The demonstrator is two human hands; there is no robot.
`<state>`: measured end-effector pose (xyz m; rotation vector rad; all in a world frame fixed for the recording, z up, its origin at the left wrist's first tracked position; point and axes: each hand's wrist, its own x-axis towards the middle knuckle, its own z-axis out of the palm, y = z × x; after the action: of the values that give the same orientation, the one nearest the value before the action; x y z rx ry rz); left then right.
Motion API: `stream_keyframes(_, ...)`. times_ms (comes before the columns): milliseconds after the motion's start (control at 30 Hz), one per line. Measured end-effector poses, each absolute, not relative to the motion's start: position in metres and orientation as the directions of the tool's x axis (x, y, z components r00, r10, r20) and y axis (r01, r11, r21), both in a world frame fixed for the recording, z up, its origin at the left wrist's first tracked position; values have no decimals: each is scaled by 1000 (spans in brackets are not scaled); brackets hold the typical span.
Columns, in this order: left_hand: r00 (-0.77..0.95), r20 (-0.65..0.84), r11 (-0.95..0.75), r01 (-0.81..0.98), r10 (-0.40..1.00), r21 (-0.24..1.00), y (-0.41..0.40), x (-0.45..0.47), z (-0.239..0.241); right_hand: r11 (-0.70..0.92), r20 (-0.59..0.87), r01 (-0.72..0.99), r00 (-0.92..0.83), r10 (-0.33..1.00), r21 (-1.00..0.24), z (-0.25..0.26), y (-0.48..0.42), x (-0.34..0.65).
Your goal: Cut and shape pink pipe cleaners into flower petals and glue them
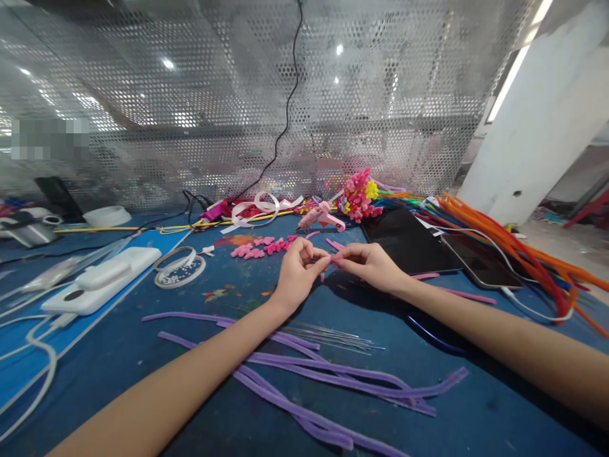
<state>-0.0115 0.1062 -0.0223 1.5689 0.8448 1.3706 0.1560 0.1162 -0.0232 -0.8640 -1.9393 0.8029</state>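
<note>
My left hand point(299, 270) and my right hand point(371, 265) meet over the blue table point(476, 406), fingertips pinched together on a short pink pipe cleaner piece point(332, 258). Just beyond them lie a row of small folded pink pipe cleaner pieces point(261, 247) and a pink glue gun point(322, 217). Long purple pipe cleaners point(333, 371) lie under my forearms, beside thin metal wires point(333, 335).
A bunch of pipe-cleaner flowers point(358, 193), a dark tablet point(404, 244) and a phone point(478, 260) sit at right, with orange pipe cleaners point(514, 247). White ribbon point(257, 209), a tape ring point(179, 270) and a white power bank point(102, 282) lie left. Perforated metal screen point(238, 95) behind.
</note>
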Motion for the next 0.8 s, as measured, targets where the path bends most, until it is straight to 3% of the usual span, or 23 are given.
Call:
stream_keyframes(233, 190, 383, -382, -43, 904, 923, 105, -9, -21, 859, 747, 310, -428, 508, -407, -29, 120, 161)
stream_keyframes(467, 197, 382, -374, -77, 903, 924, 105, -10, -22, 907, 786, 348, -480, 390, -237, -32, 121, 163)
stream_keyframes(667, 185, 379, -362, -117, 907, 925, 106, -12, -22, 910, 789, 340, -479, 385, -237, -31, 121, 162)
stream_keyframes(800, 171, 376, -357, -131, 911, 925, 105, -11, -20, 838, 725, 287, -421, 545, -464, -25, 119, 159)
